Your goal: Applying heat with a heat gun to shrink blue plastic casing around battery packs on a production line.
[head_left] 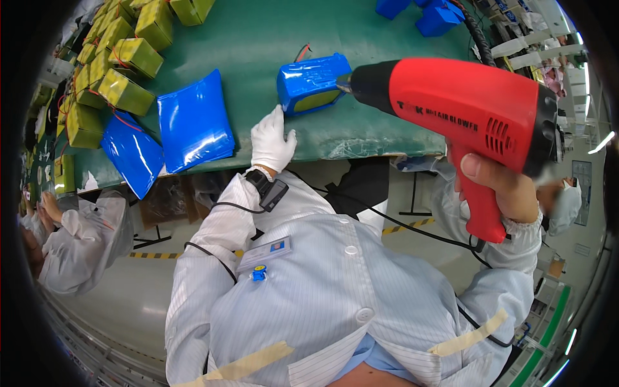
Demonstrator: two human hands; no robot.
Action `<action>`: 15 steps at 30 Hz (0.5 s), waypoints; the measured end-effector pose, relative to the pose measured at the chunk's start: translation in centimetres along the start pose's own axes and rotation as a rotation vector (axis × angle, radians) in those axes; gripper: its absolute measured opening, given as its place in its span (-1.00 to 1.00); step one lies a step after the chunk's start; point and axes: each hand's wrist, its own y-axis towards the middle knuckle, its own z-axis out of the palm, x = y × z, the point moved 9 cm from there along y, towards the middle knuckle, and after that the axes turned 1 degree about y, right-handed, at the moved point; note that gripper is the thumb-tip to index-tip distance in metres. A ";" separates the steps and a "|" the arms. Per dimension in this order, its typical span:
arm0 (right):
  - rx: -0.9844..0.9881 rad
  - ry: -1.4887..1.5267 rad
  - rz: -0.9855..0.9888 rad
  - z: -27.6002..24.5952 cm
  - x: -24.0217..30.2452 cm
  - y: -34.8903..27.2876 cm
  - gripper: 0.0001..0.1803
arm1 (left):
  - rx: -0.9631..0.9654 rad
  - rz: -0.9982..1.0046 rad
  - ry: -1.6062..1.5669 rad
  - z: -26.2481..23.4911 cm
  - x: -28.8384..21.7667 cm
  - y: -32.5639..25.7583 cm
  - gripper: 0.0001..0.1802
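Note:
My right hand (500,184) is bare and wrapped round the handle of a red heat gun (464,97). The gun's black nozzle points left at a battery pack in blue shrink wrap (314,79), its metal tip at the pack's right end. Yellow shows at the pack's near side, and red and black wires stick out behind it. My left hand (272,140), in a white glove, is at the near left corner of the pack. Its thumb is apart and its fingers reach toward the pack; whether a fingertip touches it, I cannot tell. Nothing shows in that hand.
Flat blue wrap sleeves (196,122) lie left of my left hand on the green table (251,39). Several yellow battery packs (126,90) with wires crowd the far left. More blue packs (438,18) stand far right. A black cord (406,222) crosses my front. Another person's hands (51,209) are at left.

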 end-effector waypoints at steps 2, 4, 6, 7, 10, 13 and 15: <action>-0.028 0.014 0.025 -0.9 -0.8 -0.1 -0.41 | -0.018 0.013 -0.025 -1.2 -0.2 0.3 -0.22; -0.092 0.133 0.088 -1.7 -1.7 -0.6 -0.54 | -0.039 0.002 -0.076 -2.8 -1.5 1.4 -0.33; -0.131 0.117 0.080 -2.9 -2.5 -0.3 -0.50 | -0.054 0.002 -0.125 -2.9 -1.7 1.7 -0.44; -0.145 0.111 0.056 -3.4 -2.4 -0.4 -0.50 | -0.015 0.002 -0.130 -2.1 -2.0 1.9 -0.40; -0.111 0.049 0.028 -3.3 -2.1 0.7 -0.52 | 0.002 -0.004 -0.042 -0.2 -0.9 0.4 -0.22; -0.053 0.094 0.036 -2.5 -2.1 0.7 -0.47 | 0.003 -0.028 -0.022 -0.3 -0.6 -0.1 -0.21; 0.000 0.116 0.023 -1.9 -2.1 0.8 -0.46 | 0.028 -0.056 -0.022 -0.5 0.1 -0.3 -0.20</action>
